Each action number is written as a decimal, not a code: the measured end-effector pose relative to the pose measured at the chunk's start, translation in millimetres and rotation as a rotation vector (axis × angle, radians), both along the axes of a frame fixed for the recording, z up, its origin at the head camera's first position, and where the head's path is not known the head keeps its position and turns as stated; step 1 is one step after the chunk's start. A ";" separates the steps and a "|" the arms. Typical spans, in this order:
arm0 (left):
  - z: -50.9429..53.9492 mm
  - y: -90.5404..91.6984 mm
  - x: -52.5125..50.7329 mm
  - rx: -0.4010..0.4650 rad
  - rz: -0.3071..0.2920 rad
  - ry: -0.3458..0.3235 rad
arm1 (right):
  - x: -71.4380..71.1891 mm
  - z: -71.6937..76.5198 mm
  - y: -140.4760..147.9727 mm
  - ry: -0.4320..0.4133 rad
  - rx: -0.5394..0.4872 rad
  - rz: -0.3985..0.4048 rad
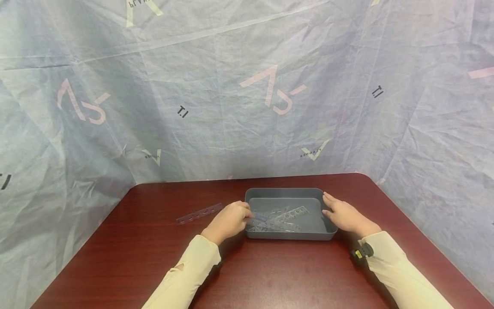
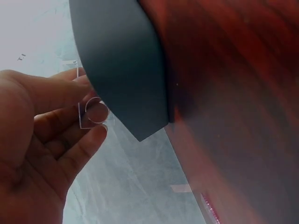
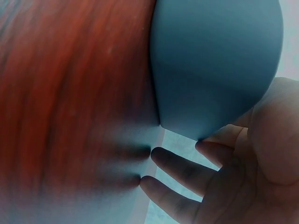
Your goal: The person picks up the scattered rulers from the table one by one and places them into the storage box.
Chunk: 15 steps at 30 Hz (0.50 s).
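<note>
A grey rectangular tray [image 1: 291,235] stands on the table with several clear plastic rulers [image 1: 275,221] lying crossed in its left half. My left hand [image 1: 230,221], at the tray's left rim, pinches a clear ruler with a round hole [image 2: 96,112] between thumb and fingers; most of that ruler is hidden in the head view. On the opposite side my right hand [image 1: 344,215] holds the right wall, thumb over the rim. Two of its fingers [image 3: 182,170] reach down outside the wall towards the tabletop.
Left of the tray, a purplish see-through ruler [image 1: 199,213] with cut-outs lies on the dark red wooden table [image 1: 270,270]. A printed grey cloth [image 1: 216,128] hangs behind the table and along both sides. A small black device [image 1: 362,252] sits at the right sleeve.
</note>
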State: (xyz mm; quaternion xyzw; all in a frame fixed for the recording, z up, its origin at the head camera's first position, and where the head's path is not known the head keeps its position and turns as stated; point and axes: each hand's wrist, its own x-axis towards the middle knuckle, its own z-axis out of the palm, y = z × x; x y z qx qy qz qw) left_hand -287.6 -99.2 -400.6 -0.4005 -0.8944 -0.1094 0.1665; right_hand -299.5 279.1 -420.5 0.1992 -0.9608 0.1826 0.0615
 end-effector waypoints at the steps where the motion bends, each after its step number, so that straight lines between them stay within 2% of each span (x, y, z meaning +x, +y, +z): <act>1: -0.2 0.8 -0.3 -0.003 -0.007 -0.005 | 0.1 -0.1 0.0 0.000 0.000 0.000; 6: -3.4 3.3 -1.3 -0.001 -0.041 -0.043 | 0.1 -0.3 -0.4 0.004 -0.001 0.001; 15: -9.2 6.5 0.7 -0.044 -0.042 -0.067 | 0.3 -0.1 -1.6 0.006 0.005 -0.004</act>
